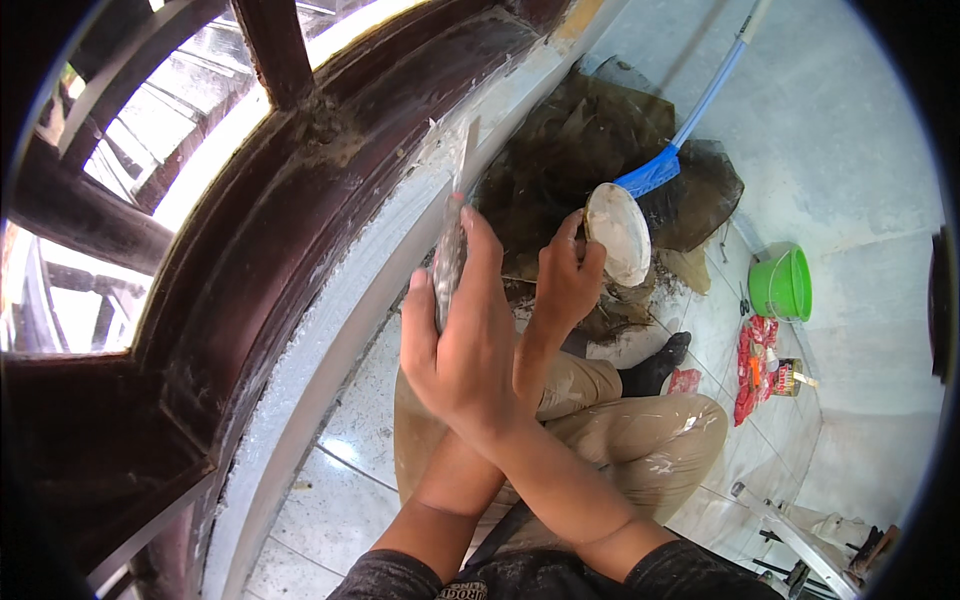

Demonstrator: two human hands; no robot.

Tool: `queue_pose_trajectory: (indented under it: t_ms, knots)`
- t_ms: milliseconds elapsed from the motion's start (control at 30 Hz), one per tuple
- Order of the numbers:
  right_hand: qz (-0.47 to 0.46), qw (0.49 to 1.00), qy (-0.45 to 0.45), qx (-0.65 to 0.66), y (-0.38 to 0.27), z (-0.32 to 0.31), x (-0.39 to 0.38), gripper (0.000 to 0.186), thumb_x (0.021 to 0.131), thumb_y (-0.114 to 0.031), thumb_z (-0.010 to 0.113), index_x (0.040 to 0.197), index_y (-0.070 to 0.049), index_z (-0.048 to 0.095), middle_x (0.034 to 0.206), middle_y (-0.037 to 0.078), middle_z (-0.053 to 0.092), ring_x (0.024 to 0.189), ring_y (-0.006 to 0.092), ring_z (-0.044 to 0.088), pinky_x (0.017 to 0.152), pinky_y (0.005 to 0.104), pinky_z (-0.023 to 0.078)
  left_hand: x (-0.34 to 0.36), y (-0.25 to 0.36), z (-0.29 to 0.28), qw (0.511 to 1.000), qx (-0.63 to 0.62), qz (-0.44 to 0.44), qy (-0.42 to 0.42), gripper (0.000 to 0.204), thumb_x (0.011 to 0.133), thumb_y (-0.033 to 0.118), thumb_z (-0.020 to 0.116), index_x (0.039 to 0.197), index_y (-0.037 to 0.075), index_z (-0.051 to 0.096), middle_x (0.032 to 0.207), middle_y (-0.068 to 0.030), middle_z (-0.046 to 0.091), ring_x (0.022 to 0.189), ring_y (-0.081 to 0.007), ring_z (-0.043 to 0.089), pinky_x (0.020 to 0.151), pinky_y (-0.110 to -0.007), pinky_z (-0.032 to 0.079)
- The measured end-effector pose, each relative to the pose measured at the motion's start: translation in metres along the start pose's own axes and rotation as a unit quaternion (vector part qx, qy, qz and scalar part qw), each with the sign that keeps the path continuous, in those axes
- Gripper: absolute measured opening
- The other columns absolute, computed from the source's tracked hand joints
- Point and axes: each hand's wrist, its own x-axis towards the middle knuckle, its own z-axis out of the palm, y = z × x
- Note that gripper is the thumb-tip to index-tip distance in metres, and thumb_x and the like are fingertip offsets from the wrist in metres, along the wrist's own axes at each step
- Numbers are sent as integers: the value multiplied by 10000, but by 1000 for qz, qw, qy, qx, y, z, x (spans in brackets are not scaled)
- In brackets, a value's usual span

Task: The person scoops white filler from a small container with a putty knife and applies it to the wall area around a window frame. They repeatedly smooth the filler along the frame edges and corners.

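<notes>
My forearms cross. My right hand (455,350), reaching to the centre left, grips the speckled handle of a putty knife (463,155); its narrow blade points upward over the pale, rough sill strip (320,340), though contact is unclear. My left hand (565,275), a little to the right and farther up, holds a round, shallow lid-like container (617,235) smeared with off-white paste. Left of the strip is a dark brown curved wooden window frame (225,230) with pale dust and flakes along its lower edge.
Crumpled dark sheeting (545,135) covers floor beyond my hands, near a blue long-handled brush (655,170). At right stand a green bucket (780,285), red packaging (750,370), a can (787,378) and a metal ladder (800,535), beside the pale wall (855,140). My bent legs rest on white tiles (340,470).
</notes>
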Motion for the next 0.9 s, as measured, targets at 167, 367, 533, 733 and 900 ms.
queue_pose_trajectory:
  t_ms: [167,367,533,733,900]
  knots:
    - [-10,1000,12,5,12,18,6,710,1076,-95,577,1597,241,230,1514,484,475,1319,571,639,954,461,674,2,-5,16,998,-65,-16,-5,538,1028,92,573,1514,-138,538,839,-188,786,717,-152,743,679,-345,595]
    - [35,997,-61,9,-24,28,-18,783,1060,-115,612,1611,247,191,1469,496,488,1189,537,680,902,442,628,2,1,18,994,-106,-21,-10,543,1030,86,572,1527,-129,527,901,-187,800,741,-148,744,685,-325,593]
    - [29,997,-67,24,-38,-4,-27,767,1054,-112,605,1618,232,216,1388,469,574,1055,487,766,760,411,679,2,0,14,992,-119,-19,-25,534,1051,54,560,1551,-126,509,1011,-134,796,858,-128,744,746,-298,636]
    - [-1,999,42,0,10,-15,12,640,1048,-69,596,1561,206,328,1437,458,558,1213,567,700,938,484,663,3,-2,11,1000,1,-9,-30,519,1066,72,561,1538,-137,511,969,-101,781,819,-97,716,680,-291,626]
    - [9,999,33,17,25,3,23,648,1035,-75,611,1564,191,346,1415,431,586,1151,524,732,868,462,643,4,-9,10,998,-49,-26,-18,534,1041,71,570,1535,-128,520,960,-152,802,782,-136,741,677,-324,613]
